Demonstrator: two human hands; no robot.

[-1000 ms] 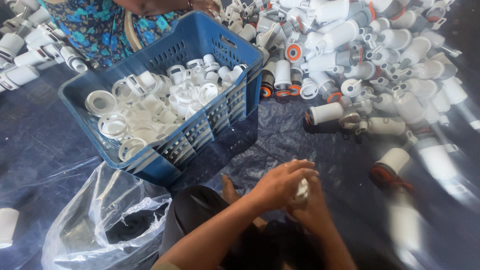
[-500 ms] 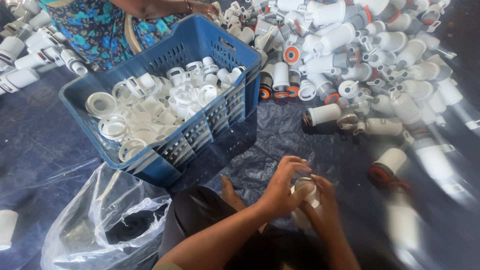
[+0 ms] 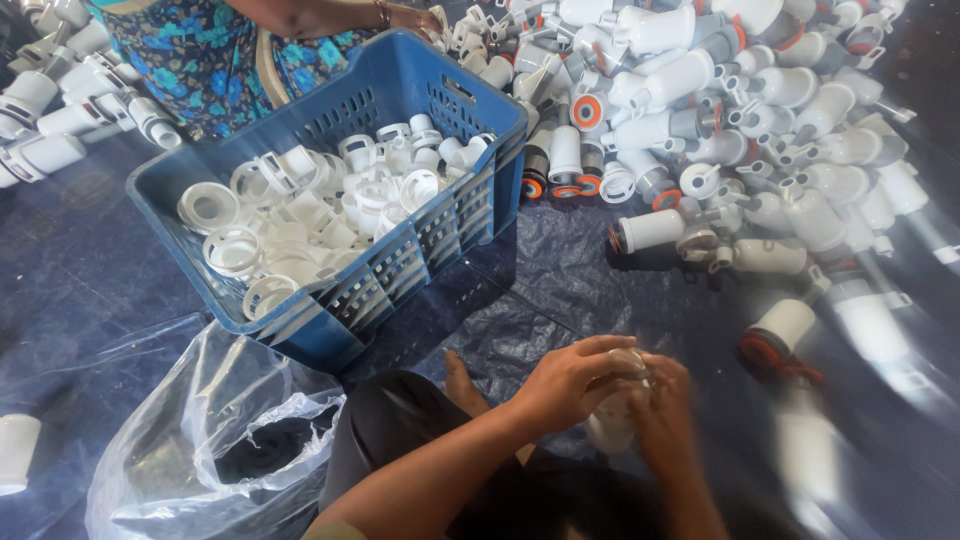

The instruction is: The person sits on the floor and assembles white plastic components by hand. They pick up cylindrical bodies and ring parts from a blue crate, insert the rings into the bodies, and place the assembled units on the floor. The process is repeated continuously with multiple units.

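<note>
Fitting: white plastic pipe fitting point(image 3: 612, 425), long axis roughly upright, top end under the fingers.
Left hand point(image 3: 570, 380): closed over its top.
Right hand point(image 3: 665, 410): wrapped around its side, blurred.
Place: above the dark tarp point(image 3: 560, 270), near its front edge.

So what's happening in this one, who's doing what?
A person sitting on a dark blue sheet grips a white plastic fitting in both hands, the left hand over its top and the right hand alongside it; the right is motion-blurred. In front stands a blue crate holding white plastic rings. A big pile of white and grey fittings with orange ends lies to the right, a clear plastic bag to the left. A second person in a blue floral garment sits behind the crate.
</note>
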